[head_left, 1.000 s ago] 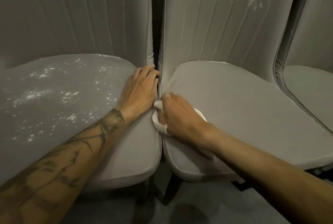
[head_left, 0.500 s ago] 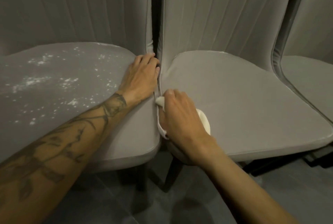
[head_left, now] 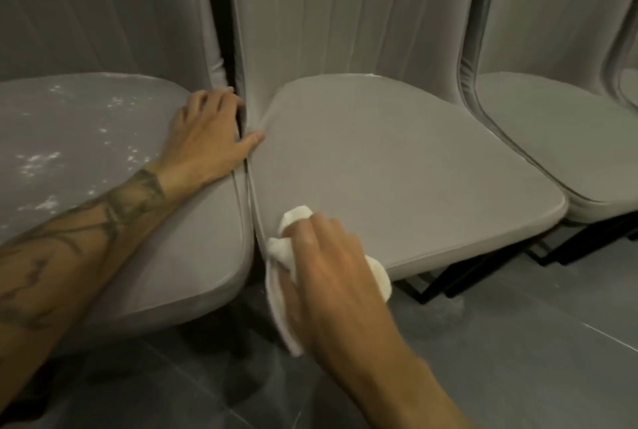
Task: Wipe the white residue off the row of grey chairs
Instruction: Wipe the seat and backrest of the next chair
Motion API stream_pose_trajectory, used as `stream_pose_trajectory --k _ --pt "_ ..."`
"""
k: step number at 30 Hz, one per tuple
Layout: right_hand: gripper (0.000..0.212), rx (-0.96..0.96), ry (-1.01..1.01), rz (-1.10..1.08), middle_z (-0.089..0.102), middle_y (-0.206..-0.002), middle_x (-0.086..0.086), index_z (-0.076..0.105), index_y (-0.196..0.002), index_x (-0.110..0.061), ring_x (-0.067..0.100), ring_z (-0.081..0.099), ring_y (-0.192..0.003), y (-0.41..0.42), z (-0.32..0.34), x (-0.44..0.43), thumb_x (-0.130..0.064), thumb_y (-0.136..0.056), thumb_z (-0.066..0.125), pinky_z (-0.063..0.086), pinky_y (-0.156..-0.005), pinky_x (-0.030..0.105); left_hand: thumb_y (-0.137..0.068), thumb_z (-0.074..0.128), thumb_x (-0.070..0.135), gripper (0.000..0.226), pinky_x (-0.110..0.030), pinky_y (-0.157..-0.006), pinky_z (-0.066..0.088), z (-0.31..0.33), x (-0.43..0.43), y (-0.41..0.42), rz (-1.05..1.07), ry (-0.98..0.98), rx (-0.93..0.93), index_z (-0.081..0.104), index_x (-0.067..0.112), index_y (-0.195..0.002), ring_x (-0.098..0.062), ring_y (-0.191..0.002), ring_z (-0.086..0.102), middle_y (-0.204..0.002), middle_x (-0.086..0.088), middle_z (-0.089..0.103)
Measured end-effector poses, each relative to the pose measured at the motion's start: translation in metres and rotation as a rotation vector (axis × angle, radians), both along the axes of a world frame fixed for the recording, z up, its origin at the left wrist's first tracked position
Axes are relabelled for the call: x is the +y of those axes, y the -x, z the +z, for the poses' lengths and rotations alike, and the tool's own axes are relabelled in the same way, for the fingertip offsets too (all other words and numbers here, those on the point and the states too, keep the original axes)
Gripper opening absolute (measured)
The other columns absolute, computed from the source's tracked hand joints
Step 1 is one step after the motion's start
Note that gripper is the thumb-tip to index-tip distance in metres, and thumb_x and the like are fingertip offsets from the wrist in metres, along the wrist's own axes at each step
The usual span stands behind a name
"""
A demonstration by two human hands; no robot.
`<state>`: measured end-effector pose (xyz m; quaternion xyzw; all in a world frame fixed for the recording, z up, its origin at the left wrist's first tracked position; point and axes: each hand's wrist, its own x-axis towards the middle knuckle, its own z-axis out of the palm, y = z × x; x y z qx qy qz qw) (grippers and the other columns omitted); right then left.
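Three grey fabric-upholstered chairs stand side by side. The left grey chair [head_left: 103, 207] has white powdery residue [head_left: 38, 162] speckled over the left and middle of its seat. The middle grey chair [head_left: 397, 166] has a clean-looking seat. The right grey chair [head_left: 552, 138] is only partly in frame, and the seat looks clean where visible. Below is a dark grey tiled floor [head_left: 518, 342], with black metal chair legs [head_left: 459, 276] under the middle and right seats. The tattooed left forearm lies diagonally across the left seat. The left hand [head_left: 207, 138] is palm down on that seat's right edge, fingers straight and slightly spread, fingertips at the gap between the backrests. Its thumb bridges the gap and touches the middle seat. The residue lies just left of this hand and beside the forearm, well apart from the right hand [head_left: 328, 273]. That hand is at the middle seat's front-left corner, knuckles up, fingers curled round a crumpled white cloth [head_left: 279, 294]. The cloth touches the seat edge by the gap, and its tail hangs below the seat.
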<state>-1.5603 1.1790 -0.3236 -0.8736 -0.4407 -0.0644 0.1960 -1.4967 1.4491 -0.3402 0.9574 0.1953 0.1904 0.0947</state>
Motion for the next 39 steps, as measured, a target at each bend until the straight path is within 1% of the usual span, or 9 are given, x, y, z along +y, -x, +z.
stream_pose_trajectory --k 3,8,14,16,22,25,28,35,39 --pt "0.006 0.092 -0.104 -0.184 0.049 -0.092 -0.005 0.051 -0.096 -0.028 0.023 0.053 -0.089 -0.020 -0.001 -0.058 -0.032 -0.100 0.050 0.046 -0.076 0.041 -0.094 0.063 0.055 0.060 -0.053 -0.112 0.031 0.000 0.001 -0.001 -0.005 0.000 0.011 0.051 0.014 -0.138 -0.036 -0.141 0.033 -0.157 -0.010 0.041" --pt "0.020 0.034 0.034 -0.364 0.048 -0.094 -0.003 0.050 -0.087 -0.020 0.022 0.049 -0.094 -0.050 0.003 -0.087 -0.031 -0.102 0.044 0.041 -0.078 0.038 -0.095 0.063 0.052 0.061 -0.052 -0.114 0.029 0.001 -0.003 -0.001 -0.003 0.004 0.023 0.050 0.012 -0.139 -0.036 -0.142 0.032 -0.158 -0.012 0.039" --pt "0.007 0.111 -0.072 -0.107 0.055 -0.100 0.005 0.056 -0.099 -0.014 0.025 0.053 -0.091 0.001 0.003 -0.017 -0.017 -0.093 0.058 0.048 -0.078 0.042 -0.102 0.052 0.042 0.055 -0.050 -0.118 0.023 0.008 -0.025 -0.002 0.067 -0.037 0.094 0.046 0.005 -0.143 -0.036 -0.145 0.028 -0.161 -0.016 0.034" --pt "0.013 0.090 -0.070 -0.100 0.053 -0.096 -0.001 0.053 -0.084 -0.022 0.022 0.050 -0.089 -0.021 0.004 -0.045 -0.027 -0.096 0.050 0.045 -0.077 0.042 -0.104 0.047 0.042 0.053 -0.051 -0.117 0.024 0.005 -0.035 0.000 0.066 -0.073 0.076 0.048 0.005 -0.141 -0.036 -0.145 0.029 -0.160 -0.016 0.035" --pt "0.027 0.096 -0.097 -0.488 0.051 -0.082 0.000 0.044 -0.069 -0.018 0.027 0.054 -0.082 -0.086 0.012 -0.111 -0.021 -0.093 0.057 0.034 -0.071 0.031 -0.107 0.039 0.048 0.054 -0.053 -0.115 0.028 0.003 -0.046 -0.001 0.047 -0.117 0.074 0.049 0.008 -0.141 -0.036 -0.144 0.034 -0.158 -0.018 0.036" --pt "0.023 0.064 -0.100 -0.324 0.051 -0.091 -0.005 0.046 -0.072 -0.028 0.016 0.051 -0.088 -0.059 0.002 -0.079 -0.025 -0.094 0.052 0.040 -0.077 0.035 -0.106 0.038 0.052 0.055 -0.055 -0.116 0.027 0.000 -0.047 -0.001 0.041 -0.090 0.067 0.051 0.010 -0.140 -0.038 -0.145 0.035 -0.159 -0.019 0.034" --pt "0.038 0.135 -0.138 -0.239 0.050 -0.074 -0.010 0.044 -0.061 -0.025 0.008 0.052 -0.071 -0.080 0.001 -0.100 -0.016 -0.096 0.053 0.042 -0.072 0.025 -0.105 0.033 0.057 0.059 -0.057 -0.116 0.028 -0.002 -0.046 -0.002 0.036 -0.095 0.071 0.052 0.013 -0.139 -0.038 -0.146 0.035 -0.159 -0.019 0.033" --pt "0.029 -0.031 -0.171 -0.589 0.047 -0.061 0.013 0.043 -0.061 -0.003 0.036 0.053 -0.059 -0.185 0.014 -0.185 -0.017 -0.085 0.048 0.043 -0.054 0.042 -0.102 0.021 0.070 0.073 -0.059 -0.113 0.030 -0.008 -0.043 -0.005 0.033 -0.098 0.056 0.050 0.014 -0.139 -0.038 -0.146 0.035 -0.159 -0.019 0.032" --pt "0.028 -0.067 -0.198 -0.655 0.045 -0.068 0.008 0.044 -0.068 -0.005 0.032 0.049 -0.067 -0.183 -0.006 -0.186 -0.016 -0.092 0.053 0.029 -0.062 0.029 -0.100 0.026 0.066 0.070 -0.060 -0.112 0.032 -0.008 -0.044 -0.004 0.035 -0.108 0.055 0.052 0.013 -0.138 -0.040 -0.145 0.037 -0.159 -0.020 0.034"
